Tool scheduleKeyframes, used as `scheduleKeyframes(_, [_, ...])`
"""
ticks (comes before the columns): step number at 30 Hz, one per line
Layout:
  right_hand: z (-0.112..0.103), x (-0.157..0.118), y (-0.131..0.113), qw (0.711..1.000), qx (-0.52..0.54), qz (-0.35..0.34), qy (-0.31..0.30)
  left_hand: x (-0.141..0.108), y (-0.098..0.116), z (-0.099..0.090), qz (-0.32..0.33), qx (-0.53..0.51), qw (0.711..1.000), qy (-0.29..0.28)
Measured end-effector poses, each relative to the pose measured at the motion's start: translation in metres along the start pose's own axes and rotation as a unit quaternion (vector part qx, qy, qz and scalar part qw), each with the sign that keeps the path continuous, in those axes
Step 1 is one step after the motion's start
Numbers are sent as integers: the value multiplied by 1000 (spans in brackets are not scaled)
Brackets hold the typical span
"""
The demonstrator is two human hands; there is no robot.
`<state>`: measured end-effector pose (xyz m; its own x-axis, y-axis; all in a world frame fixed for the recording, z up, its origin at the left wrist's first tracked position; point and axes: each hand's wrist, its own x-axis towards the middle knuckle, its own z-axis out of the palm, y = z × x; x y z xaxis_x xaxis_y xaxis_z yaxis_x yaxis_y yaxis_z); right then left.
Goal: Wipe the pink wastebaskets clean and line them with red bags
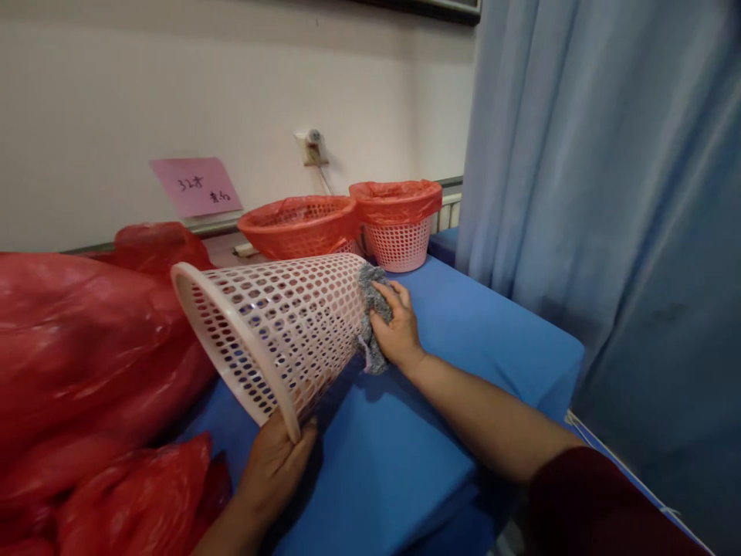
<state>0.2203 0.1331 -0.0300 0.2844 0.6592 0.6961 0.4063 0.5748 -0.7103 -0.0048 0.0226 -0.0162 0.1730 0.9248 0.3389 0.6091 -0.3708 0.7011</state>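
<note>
Left hand [276, 463], fingers closed on a tipped pale basket [301, 309] at its six o'clock; right hand [400, 328], fingers curled over grey cloth [376, 360] against its three o'clock end

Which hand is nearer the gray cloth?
Right: the right hand holds the gray cloth at the base end of the pale basket; the left hand grips its rim, farther away.

Reads "32" in dark handwriting on the note [202, 171], left of the socket [312, 152] and slightly lower. Continues straight after the number with one character, too loosely drawn to tell for sure. Goes on beneath, nearer the socket, in a second line of smaller, seemingly Chinese characters, too blurred to make out.
</note>
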Motion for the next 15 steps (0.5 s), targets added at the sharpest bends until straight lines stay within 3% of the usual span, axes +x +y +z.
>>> scheduleKeyframes(3, [0,-1,1,1000,13,-10,-3,1,-3,-1,9,16,1000,-24])
scheduleKeyframes(10, [-2,-1,-9,998,-36,-33,-47,5,-11,-2,37,54,998,-21])
scheduleKeyframes(15, [-5,-20,-39,979,-50,-162,-113,7,-17,-1,21,39,999,-2])
